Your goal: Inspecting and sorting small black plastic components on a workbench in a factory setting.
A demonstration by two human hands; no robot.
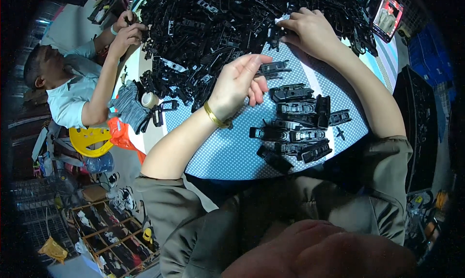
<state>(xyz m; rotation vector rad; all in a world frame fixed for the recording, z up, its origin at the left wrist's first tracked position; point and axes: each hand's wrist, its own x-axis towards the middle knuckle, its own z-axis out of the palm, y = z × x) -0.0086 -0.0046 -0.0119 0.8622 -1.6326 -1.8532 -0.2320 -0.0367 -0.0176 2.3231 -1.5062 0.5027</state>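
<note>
My left hand, with a gold bracelet on its wrist, is closed round a long black plastic part that juts out to the right of the fingers. Reaching to the near edge of a big heap of black parts, my right hand has its thumb and fingers bent together. A small white piece shows by its fingertips, and dark parts lie under them; what it grips is unclear. Closer to me, several similar black parts lie gathered in rows on the dotted tablecloth.
Across the table at left, a co-worker works with both hands at the heap's edge. A tape roll and a grey cloth lie nearby. A lit screen stands at far right. A yellow stool is on the floor.
</note>
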